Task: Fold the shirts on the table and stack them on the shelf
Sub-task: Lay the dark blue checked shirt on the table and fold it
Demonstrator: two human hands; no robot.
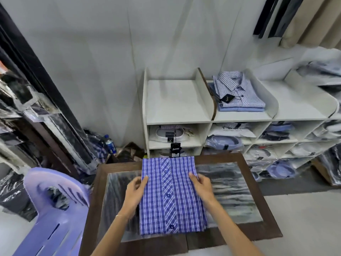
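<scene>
A blue-and-white plaid shirt (170, 194) lies folded into a long rectangle on the middle of a dark wood-framed table (258, 185) with a glossy inset top, its button placket facing up and running from 6 to 12 o'clock. The far end of the shirt reaches the table's 12 o'clock edge, where a black hang tag (175, 149) shows just past the fabric.

The person's left hand (135, 191) holds the shirt's 9 o'clock edge, thumb on top of the cloth and the fingers curled toward the fold beneath it. The right hand (202, 185) holds the 3 o'clock edge in the same way, fingertips lying on the plaid and the rest of the hand wrapped at the side. Both forearms come in from 6 o'clock.

Beyond the table at 12 to 2 o'clock stands a white shelf unit (177, 100) with upright dividers on top. In its second top bay, at 1 o'clock, a stack of folded shirts (238, 93) rests, a light checked one uppermost with a dark tag on it. The cubbies below hold shirts wrapped in clear bags.

At 8 o'clock, just beside the table, is a lilac plastic chair (55, 209). A blue-capped water bottle (108, 144) stands on the floor at 10 o'clock, near piled packaged garments.
</scene>
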